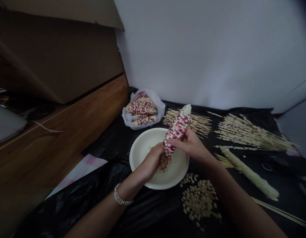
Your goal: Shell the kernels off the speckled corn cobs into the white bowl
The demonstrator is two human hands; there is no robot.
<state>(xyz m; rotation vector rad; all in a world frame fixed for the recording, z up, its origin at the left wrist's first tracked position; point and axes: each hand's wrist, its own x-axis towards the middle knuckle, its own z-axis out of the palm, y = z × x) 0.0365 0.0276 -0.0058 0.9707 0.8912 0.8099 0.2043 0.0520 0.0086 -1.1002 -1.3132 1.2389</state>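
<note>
A red-and-cream corn cob [178,127] is held slantwise over the bowl, its pale tip pointing up and away from the person. From where I stand, the left hand [154,162] is curled around its lower end, with a beaded bracelet [122,196] at the wrist. The right hand [189,145] grasps the cob's side, thumb laid across the front. Beneath them sits the white bowl [179,172], some kernels [162,169] in it, partly hidden by the left hand. Just behind it, a plastic bag [160,107] stands open, holding more cobs [140,108]. To the right of the bag lies a bundle of kernel-threaded sticks [201,122]; farther right is a larger bundle [244,132]. Nearer, a stripped cob [252,173] lies aslant, and a pile of loose kernels [200,200] rests by the bowl. Black plastic [158,211] spreads under everything, with a pale wall [205,49] behind and a cardboard box [58,56] at left.
</note>
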